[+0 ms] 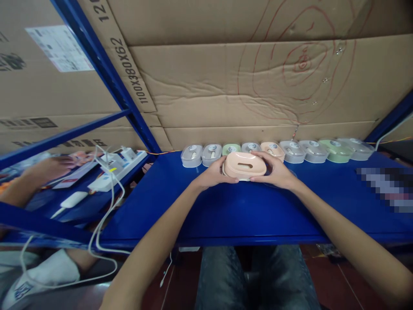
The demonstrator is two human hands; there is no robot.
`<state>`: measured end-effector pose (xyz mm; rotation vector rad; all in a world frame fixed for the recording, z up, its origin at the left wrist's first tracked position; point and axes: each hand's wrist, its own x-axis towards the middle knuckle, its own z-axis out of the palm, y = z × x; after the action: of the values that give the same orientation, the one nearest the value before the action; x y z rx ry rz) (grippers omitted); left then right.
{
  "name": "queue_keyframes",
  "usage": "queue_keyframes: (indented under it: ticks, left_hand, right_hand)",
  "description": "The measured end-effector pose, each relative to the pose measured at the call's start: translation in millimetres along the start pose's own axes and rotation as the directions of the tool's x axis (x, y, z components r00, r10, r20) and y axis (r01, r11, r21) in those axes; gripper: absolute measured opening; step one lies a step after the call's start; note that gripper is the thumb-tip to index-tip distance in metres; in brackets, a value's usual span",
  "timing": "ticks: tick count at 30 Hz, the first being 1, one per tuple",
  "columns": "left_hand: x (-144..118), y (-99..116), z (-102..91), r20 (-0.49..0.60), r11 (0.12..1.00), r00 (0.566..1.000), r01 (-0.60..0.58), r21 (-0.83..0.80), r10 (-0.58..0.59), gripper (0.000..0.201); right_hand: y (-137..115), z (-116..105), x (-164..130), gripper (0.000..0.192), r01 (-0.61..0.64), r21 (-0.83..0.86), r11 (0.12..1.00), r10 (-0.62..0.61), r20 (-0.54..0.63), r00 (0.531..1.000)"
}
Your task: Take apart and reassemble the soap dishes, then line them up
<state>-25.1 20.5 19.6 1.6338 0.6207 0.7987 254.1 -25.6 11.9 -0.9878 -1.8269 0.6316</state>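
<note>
Between my two hands is a peach oval box (230, 167) with a dark slot in its top and a paler base below. My left hand (213, 174) wraps around its left end, thumb at the front lower edge. On the right end, my right hand (276, 171) grips it with the thumb in front and fingers over the back. A clear rim, perhaps a transparent lid (274, 186), shows on the blue table partly behind my right hand. Just behind stands a row of similar boxes with clear lids, among them a grey one (191, 156) and a green one (335, 150).
The blue table (222, 215) is backed by a cardboard sheet (200, 73). At left, a blue rack post (138, 125) separates a shelf with a white power strip (119, 172) and loose cables. Another person's hand (53, 168) works there. A pixelated patch lies at right.
</note>
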Motion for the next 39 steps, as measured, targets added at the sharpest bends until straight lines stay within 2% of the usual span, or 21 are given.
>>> queue_keyframes:
  ticks: [6, 11, 16, 19, 21, 24, 27, 30, 32, 36, 39]
  left_hand:
    - [-2, 1, 9.8, 0.029, 0.962, 0.997, 0.079, -0.262, -0.074, 0.093]
    - [-5, 4, 9.1, 0.082, 0.901, 0.992, 0.123, -0.416, -0.097, 0.091]
    - [-1, 0, 8.8, 0.087, 0.818, 0.982, 0.185, -0.544, -0.165, 0.057]
    - [2, -6, 10.0, 0.074, 0.791, 0.964, 0.252, -0.558, -0.256, 0.041]
    - [2, -8, 10.2, 0.060, 0.791, 0.955, 0.275, -0.547, -0.290, 0.034]
    - [2, -8, 9.8, 0.044, 0.796, 0.949, 0.286, -0.533, -0.311, 0.035]
    - [1, -7, 9.4, 0.023, 0.797, 0.946, 0.285, -0.533, -0.323, 0.038]
    - [2, -8, 9.4, 0.007, 0.809, 0.950, 0.269, -0.523, -0.311, 0.041]
    - [2, -9, 9.8, 0.009, 0.818, 0.953, 0.265, -0.511, -0.303, 0.040]
    - [0, -9, 11.4, 0.035, 0.815, 0.950, 0.284, -0.505, -0.309, 0.037]
    - [-1, -7, 13.3, 0.049, 0.809, 0.945, 0.302, -0.505, -0.322, 0.038]
  right_hand:
    - [6, 9, -5, 0.087, -0.060, 0.138, 0.989, 0.063, -0.018, 0.998]
    - [7, 9, -8, 0.088, -0.032, 0.110, 0.993, 0.038, -0.048, 0.998]
    - [1, 2, -9, 0.093, 0.064, -0.036, 0.997, -0.065, -0.024, 0.998]
    - [-1, 2, -10, 0.094, 0.112, -0.114, 0.987, -0.112, 0.005, 0.994]
    - [-1, 5, -11, 0.095, 0.106, -0.107, 0.989, -0.104, 0.022, 0.994]
    - [-2, 10, -11, 0.097, 0.036, 0.038, 0.999, -0.038, 0.035, 0.999]
    - [-2, 12, -10, 0.082, -0.113, 0.236, 0.965, 0.117, -0.003, 0.993]
    - [0, 9, -7, 0.065, -0.305, 0.389, 0.869, 0.342, -0.026, 0.939]
    - [0, 7, -6, 0.064, -0.400, 0.465, 0.790, 0.440, 0.025, 0.898]
    - [-4, 4, -6, 0.061, -0.476, 0.531, 0.701, 0.480, 0.142, 0.865]
    - [-6, 5, -7, 0.053, -0.487, 0.553, 0.676, 0.484, 0.164, 0.859]
